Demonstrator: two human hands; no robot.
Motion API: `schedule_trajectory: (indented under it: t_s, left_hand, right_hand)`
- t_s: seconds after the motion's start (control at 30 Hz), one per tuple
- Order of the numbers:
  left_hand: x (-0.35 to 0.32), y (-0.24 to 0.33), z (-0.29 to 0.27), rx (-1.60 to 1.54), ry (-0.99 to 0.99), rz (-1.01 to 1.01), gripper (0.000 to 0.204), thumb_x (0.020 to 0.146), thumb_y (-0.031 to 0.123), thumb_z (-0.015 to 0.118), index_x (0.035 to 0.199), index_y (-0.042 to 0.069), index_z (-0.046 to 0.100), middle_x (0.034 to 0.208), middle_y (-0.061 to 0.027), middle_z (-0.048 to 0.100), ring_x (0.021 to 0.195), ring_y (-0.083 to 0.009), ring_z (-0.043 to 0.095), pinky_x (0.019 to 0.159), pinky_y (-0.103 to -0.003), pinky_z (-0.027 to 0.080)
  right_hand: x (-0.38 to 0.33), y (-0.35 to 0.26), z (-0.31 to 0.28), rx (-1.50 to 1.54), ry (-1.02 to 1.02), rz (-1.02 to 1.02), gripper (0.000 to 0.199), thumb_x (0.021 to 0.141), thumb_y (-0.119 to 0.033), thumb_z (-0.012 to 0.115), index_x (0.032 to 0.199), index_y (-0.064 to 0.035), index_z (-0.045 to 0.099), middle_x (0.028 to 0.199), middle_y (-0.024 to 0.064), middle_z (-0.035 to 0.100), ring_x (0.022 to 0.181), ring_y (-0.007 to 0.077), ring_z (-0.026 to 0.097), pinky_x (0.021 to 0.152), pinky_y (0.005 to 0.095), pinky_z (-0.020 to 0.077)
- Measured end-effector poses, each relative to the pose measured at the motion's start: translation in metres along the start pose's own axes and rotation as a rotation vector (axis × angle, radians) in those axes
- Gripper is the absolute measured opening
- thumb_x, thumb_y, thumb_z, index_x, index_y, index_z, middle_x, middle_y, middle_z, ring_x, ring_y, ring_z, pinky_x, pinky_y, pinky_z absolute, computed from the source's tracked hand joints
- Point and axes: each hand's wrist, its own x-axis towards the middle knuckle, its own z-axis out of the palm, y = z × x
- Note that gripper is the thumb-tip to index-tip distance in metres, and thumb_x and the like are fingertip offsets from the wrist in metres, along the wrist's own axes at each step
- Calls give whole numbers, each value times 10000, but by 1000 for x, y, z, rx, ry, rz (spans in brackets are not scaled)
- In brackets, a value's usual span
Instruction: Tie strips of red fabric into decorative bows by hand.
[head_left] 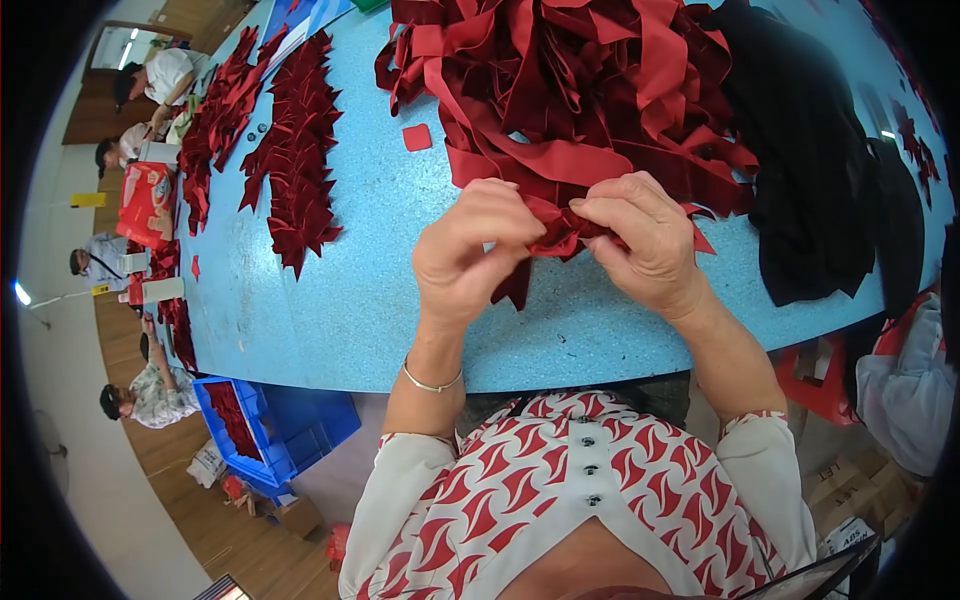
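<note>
Both my hands meet over the near part of the blue table, working on a red ribbon bow. My left hand pinches its left side, thumb and fingers pressed together. On the other side my right hand grips the bow between thumb and forefinger. Ribbon tails hang out below the left fingers and past the right wrist. Just beyond my hands lies a big loose heap of red ribbon strips. The knot itself is partly hidden by my fingers.
Rows of finished red bows lie to the left, near a small red scrap. Black cloth covers the table's right side. A blue crate holding red pieces stands lower left. Several people sit along the far left edge.
</note>
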Motion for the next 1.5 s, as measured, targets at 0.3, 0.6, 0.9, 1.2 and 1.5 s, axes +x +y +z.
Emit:
schedule_trajectory:
  t_s: [0.3,0.6,0.9,1.2,1.5]
  left_hand:
    - [1,-3,12,-63,110,-297,238,673,-64,630,894,11,582,791,-48,582,812,-166,544,764,-277,421]
    - [1,9,15,-722,321,-941,128,783,-22,580,900,31,589,875,-22,605,760,-63,544,693,-192,433]
    - [-10,10,17,-388,121,-1007,104,839,69,547,899,19,616,849,-29,628,738,-80,574,668,-214,466]
    - [-12,-1,20,-822,446,-1108,219,870,201,546,914,0,619,849,-76,639,729,-132,608,674,-253,492]
    - [-10,14,20,-830,432,-1092,191,834,163,587,915,-10,598,858,-87,635,729,-136,604,675,-256,489]
  right_hand:
    - [2,-5,-8,164,-110,229,193,595,37,631,780,-8,600,740,95,577,648,199,553,575,270,435]
    - [2,-2,-10,774,-399,771,129,687,-34,671,706,-12,545,646,-34,500,626,17,439,532,190,369]
    - [-7,3,-2,702,-444,798,168,681,-52,687,683,-10,524,637,-47,496,605,24,423,506,202,359]
    - [-7,4,0,447,-434,433,201,676,-54,681,665,-10,485,617,-44,480,584,30,400,493,215,339]
    - [-12,-6,5,640,-383,756,187,696,-76,676,672,-30,497,591,-52,444,565,19,392,491,194,325]
